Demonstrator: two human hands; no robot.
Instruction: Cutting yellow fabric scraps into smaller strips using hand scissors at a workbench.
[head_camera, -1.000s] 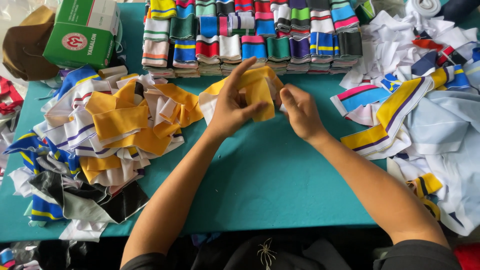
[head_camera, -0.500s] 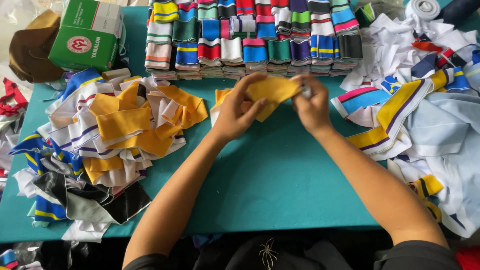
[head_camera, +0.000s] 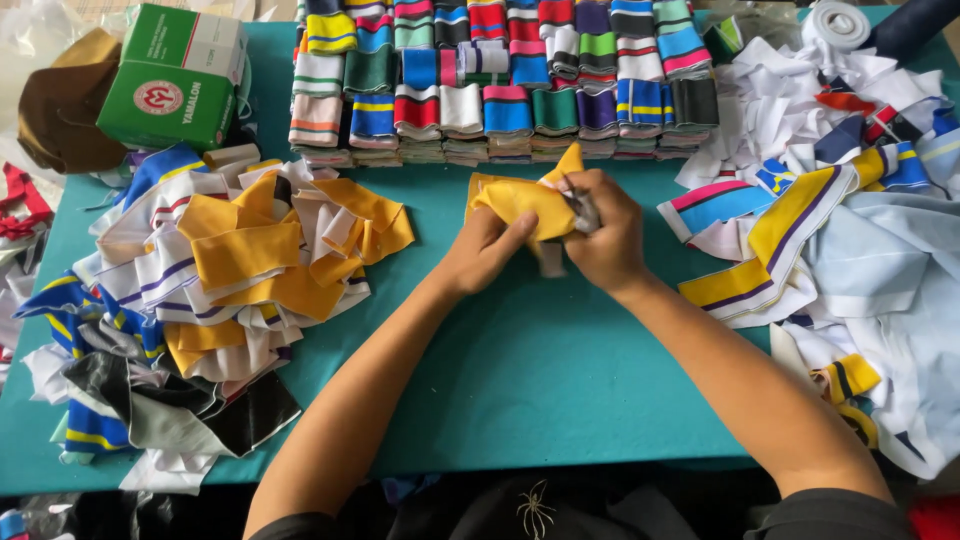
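Head view, looking straight down on a teal worktop (head_camera: 520, 400). Both hands meeting just above its middle, clamped on a yellow cloth strip (head_camera: 520, 200). Left hand (head_camera: 485, 250) closed on the strip from below, thumb pressed up against the yellow fabric. Right hand (head_camera: 605, 235) closed over the strip's right end — fingers curled tight, a bit of grey and white cloth showing between them and under the palm. Strip bunched and held just over the worktop, one yellow corner poking up toward the far side.

Directly beyond the hands, rows of folded striped bands (head_camera: 500, 80) — red, blue, green, white, purple — packed side by side in neat stacks. To the left, a loose heap of yellow and white strips (head_camera: 270, 260), well apart from the hands, running down into blue, grey and black pieces near the worktop's near-left corner. At far left, a green carton (head_camera: 175, 75) next to a brown cloth (head_camera: 55, 105). To the right, a pile of white and pale blue fabric (head_camera: 880, 270) with yellow, blue and pink striped bands on its left edge, close beside the right forearm. A white tape roll (head_camera: 838, 22) at the top right.
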